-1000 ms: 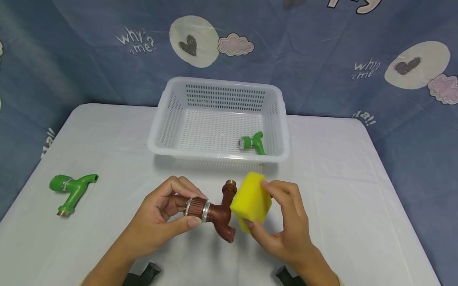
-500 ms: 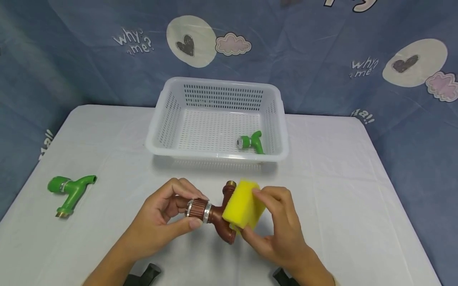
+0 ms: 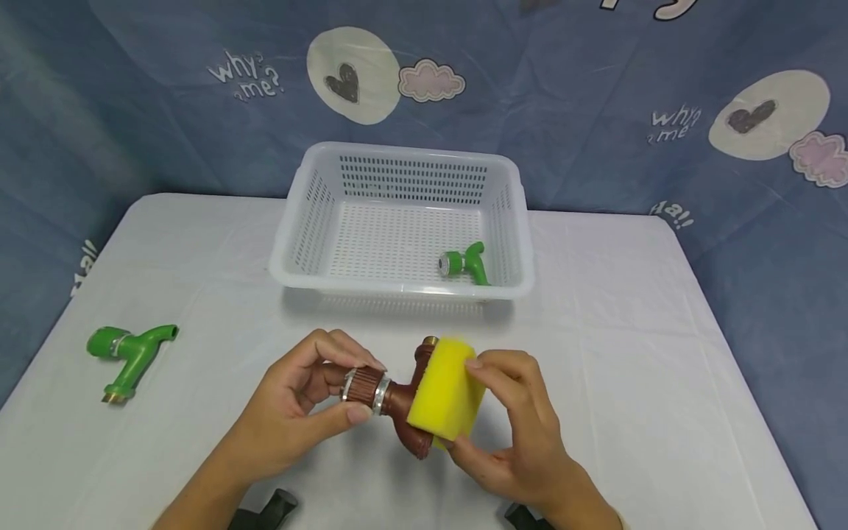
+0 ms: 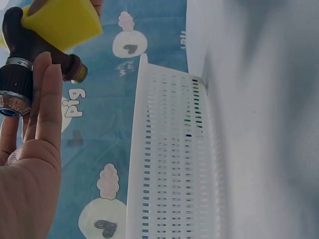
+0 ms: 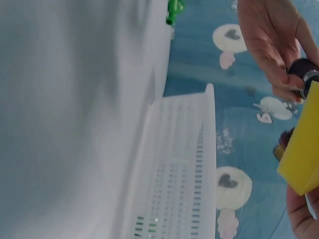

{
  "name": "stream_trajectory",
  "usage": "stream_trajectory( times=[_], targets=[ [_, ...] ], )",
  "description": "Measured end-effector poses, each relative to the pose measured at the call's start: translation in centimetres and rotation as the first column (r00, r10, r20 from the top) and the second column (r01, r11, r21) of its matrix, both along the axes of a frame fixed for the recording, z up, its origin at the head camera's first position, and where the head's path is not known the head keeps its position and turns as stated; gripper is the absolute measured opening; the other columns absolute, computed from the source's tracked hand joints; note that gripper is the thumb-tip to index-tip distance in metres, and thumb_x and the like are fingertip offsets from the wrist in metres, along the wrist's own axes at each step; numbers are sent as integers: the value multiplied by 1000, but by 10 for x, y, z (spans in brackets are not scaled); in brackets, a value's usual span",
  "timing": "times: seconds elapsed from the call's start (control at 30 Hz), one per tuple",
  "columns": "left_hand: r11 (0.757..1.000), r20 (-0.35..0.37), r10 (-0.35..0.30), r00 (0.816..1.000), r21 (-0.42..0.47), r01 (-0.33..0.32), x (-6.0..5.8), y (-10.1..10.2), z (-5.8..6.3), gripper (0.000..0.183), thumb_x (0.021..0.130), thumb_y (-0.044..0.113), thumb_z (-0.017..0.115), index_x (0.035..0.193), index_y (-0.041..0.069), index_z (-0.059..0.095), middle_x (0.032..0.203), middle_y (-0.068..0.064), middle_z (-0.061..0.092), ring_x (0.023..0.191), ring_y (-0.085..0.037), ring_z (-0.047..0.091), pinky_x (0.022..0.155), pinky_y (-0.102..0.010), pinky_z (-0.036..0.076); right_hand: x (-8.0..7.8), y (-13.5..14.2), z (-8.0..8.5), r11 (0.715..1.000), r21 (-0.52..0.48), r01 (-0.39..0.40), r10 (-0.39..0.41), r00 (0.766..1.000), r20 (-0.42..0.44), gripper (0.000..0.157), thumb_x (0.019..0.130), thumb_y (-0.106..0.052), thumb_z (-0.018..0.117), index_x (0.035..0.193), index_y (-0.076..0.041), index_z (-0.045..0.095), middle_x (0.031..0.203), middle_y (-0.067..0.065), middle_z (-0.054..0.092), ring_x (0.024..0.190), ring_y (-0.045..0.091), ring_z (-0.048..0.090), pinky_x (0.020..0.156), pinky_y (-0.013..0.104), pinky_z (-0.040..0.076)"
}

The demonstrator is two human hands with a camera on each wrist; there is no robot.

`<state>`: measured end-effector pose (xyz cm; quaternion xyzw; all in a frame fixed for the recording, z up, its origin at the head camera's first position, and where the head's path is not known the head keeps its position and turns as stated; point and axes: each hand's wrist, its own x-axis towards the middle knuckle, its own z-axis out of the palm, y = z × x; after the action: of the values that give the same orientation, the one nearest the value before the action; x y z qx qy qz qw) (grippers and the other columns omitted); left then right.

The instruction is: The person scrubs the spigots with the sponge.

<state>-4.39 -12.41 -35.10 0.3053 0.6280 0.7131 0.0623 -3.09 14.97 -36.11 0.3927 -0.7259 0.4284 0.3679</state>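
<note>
My left hand [image 3: 298, 412] pinches the ribbed knob end of a brown tap [image 3: 401, 403] between thumb and fingers, above the white cloth. The tap's brass threaded end points away from me and its spout toward me. In my right hand [image 3: 520, 427], thumb and fingertips grip a yellow sponge [image 3: 447, 390], which lies against the tap's body and hides part of it. The left wrist view also has the brown tap [image 4: 35, 42] with the sponge [image 4: 65, 22] over it. In the right wrist view, the sponge [image 5: 304, 144] covers most of the tap.
Behind the hands stands a white perforated basket [image 3: 397, 287] with a small green tap [image 3: 467, 263] inside at the right. Another green tap [image 3: 135, 357] lies at the table's left. Two black objects [image 3: 274, 508] show at the near edge. A blue printed cloth [image 3: 563, 110] hangs behind.
My right hand has brought the sponge leftward and slightly toward me, from beside the tap onto its body. My left hand keeps its hold on the knob, almost in place.
</note>
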Motion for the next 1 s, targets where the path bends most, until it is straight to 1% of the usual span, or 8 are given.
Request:
stream_trajectory(
  times=[0.1, 0.23, 0.4, 0.57, 0.7, 0.83, 0.93, 1.0],
  targets=[
    [1000, 0, -4, 1000, 1, 4, 0, 1, 0, 44, 84, -24, 71, 121, -4, 55, 121, -22, 62, 103, -29, 68, 85, -35, 62, 0, -2, 1, 999, -2, -39, 39, 999, -22, 49, 99, -25, 69, 122, 17, 55, 107, 29, 54, 96, 33, 52, 87, 32, 51],
    [1000, -3, -6, 1000, -6, 6, 0, 1, 0, 44, 85, -24, 70, 121, -3, 55, 121, -22, 62, 103, -29, 68, 85, -35, 62, 1, -2, -3, 1000, 21, -18, 18, 1000, -1, 48, 99, -23, 68, 123, 17, 55, 108, 29, 53, 97, 33, 52, 86, 32, 51],
    [1000, 7, 6, 1000, -20, -6, -1, 0, 1, 43, 85, -23, 71, 119, -2, 55, 120, -20, 62, 102, -28, 69, 83, -35, 62, 2, 1, -12, 988, 105, 116, -124, 989, 78, 49, 101, -27, 64, 126, 14, 56, 112, 27, 54, 98, 34, 55, 87, 30, 53],
    [1000, 12, 12, 1000, -7, -11, -1, 0, 1, 41, 85, -23, 70, 117, -3, 55, 119, -20, 62, 100, -28, 69, 82, -34, 62, -2, 7, -18, 941, 205, 270, -308, 934, 181, 54, 103, -37, 59, 134, 8, 56, 117, 24, 55, 103, 33, 58, 93, 27, 51],
    [1000, 24, 25, 999, -10, -25, -1, -1, 0, 42, 87, -24, 68, 121, -4, 54, 120, -21, 61, 96, -28, 72, 79, -33, 62, -6, 12, -18, 922, 224, 317, -360, 913, 192, 55, 102, -38, 58, 135, 6, 57, 118, 24, 55, 106, 35, 58, 93, 29, 51],
    [999, 50, 40, 998, -23, -39, -1, -1, 1, 46, 90, -22, 66, 130, -5, 56, 123, -19, 62, 98, -28, 74, 79, -31, 62, -6, 12, -14, 947, 160, 277, -303, 938, 171, 56, 102, -35, 60, 134, 10, 55, 118, 26, 55, 105, 36, 57, 96, 25, 48],
    [999, 40, 44, 998, -18, -43, -1, 0, 2, 46, 91, -23, 64, 133, -5, 59, 124, -20, 63, 98, -27, 73, 79, -30, 62, -3, 9, -12, 977, 111, 184, -198, 973, 123, 55, 101, -33, 63, 131, 13, 54, 117, 28, 54, 103, 36, 55, 96, 25, 48],
    [999, 18, 37, 999, -10, -37, -1, 0, 1, 44, 91, -23, 64, 131, -7, 60, 123, -22, 63, 95, -27, 71, 79, -30, 62, -2, 7, -12, 983, 113, 143, -153, 984, 87, 53, 101, -31, 63, 129, 14, 54, 116, 28, 54, 102, 35, 55, 94, 28, 50]
  ],
)
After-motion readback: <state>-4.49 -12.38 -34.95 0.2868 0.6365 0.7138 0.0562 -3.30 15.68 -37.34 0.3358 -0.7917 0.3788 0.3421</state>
